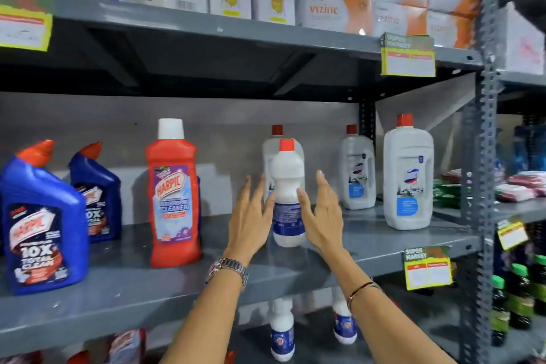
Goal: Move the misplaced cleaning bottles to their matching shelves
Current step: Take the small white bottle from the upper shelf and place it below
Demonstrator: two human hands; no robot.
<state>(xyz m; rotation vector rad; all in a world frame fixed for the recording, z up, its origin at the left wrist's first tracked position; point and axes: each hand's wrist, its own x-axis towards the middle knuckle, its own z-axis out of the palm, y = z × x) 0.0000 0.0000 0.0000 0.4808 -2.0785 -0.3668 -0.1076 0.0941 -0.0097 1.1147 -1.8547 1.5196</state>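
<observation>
A small white bottle (pixel 288 174) with a red cap and a blue label stands upright on the grey middle shelf (pixel 118 289). My left hand (pixel 251 216) is at its left side and my right hand (pixel 323 216) at its right, both with fingers spread. Only the thumbs touch the bottle's waist; neither hand is closed around it. Right behind it stands a large white jug (pixel 267 154) with a red cap. Two matching small white bottles (pixel 282 331) (pixel 344 325) stand on the shelf below.
On the same shelf stand a red Harpic bottle (pixel 172 201), two blue Harpic bottles (pixel 41 230) (pixel 97 195), and two more white jugs (pixel 357 171) (pixel 409 174). Vizine boxes (pixel 331 9) fill the upper shelf. A perforated steel post (pixel 481 156) bounds the right side.
</observation>
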